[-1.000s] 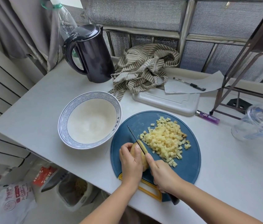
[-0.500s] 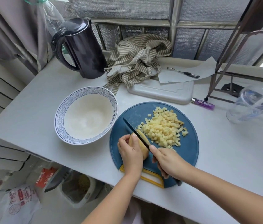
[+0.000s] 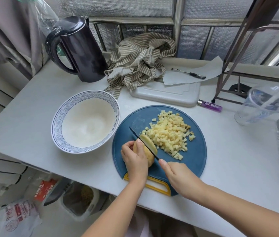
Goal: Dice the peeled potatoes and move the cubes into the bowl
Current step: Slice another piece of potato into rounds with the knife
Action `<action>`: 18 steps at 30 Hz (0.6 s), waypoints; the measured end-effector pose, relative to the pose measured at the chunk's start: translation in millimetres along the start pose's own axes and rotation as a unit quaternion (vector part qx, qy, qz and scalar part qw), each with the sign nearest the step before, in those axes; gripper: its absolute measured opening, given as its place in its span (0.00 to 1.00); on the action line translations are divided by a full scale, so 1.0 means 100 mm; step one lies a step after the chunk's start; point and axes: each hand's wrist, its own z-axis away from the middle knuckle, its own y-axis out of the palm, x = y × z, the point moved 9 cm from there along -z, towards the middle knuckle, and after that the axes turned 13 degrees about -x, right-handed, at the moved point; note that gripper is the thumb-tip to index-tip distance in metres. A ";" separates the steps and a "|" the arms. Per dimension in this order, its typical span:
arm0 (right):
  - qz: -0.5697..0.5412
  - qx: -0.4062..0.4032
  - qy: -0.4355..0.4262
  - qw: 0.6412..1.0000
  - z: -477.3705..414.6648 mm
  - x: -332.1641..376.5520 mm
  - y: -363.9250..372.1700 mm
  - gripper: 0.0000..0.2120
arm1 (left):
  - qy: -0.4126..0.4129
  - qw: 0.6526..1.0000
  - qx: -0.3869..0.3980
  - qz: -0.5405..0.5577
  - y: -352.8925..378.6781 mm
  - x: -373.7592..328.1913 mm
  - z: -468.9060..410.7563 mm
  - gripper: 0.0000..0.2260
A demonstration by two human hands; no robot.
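A round blue cutting board (image 3: 193,161) with a yellow handle lies near the table's front edge. A heap of small potato cubes (image 3: 169,134) covers its middle. My left hand (image 3: 135,159) holds a peeled potato (image 3: 149,159) at the board's left side. My right hand (image 3: 181,178) grips a dark knife (image 3: 136,135), whose blade sits in the potato with a slice (image 3: 149,144) leaning off to its right. A white bowl (image 3: 58,120) with a blue patterned rim stands to the left of the board, holding no cubes.
A black kettle (image 3: 82,50) stands at the back left, a striped cloth (image 3: 140,60) behind the board. A white board (image 3: 166,94), paper with a pen (image 3: 188,75), a purple lighter (image 3: 209,105), a clear cup (image 3: 263,105) and a metal rack (image 3: 234,65) fill the right.
The knife blade has gone down through the potato, and a slice now leans away on the right. The camera has shifted a little; both hands stay at the potato.
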 end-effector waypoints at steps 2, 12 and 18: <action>0.005 0.002 -0.003 1.000 -0.03 0.01 0.00 0.26 | 0.000 1.000 0.004 0.003 0.00 -0.02 0.01 0.10; 0.016 -0.012 -0.013 1.000 -0.12 -0.03 0.13 0.25 | -0.010 1.000 0.001 0.013 -0.03 -0.01 0.03 0.07; -0.043 -0.014 0.011 0.999 -0.10 0.02 -0.03 0.25 | -0.013 1.000 0.010 0.015 -0.03 -0.01 0.02 0.08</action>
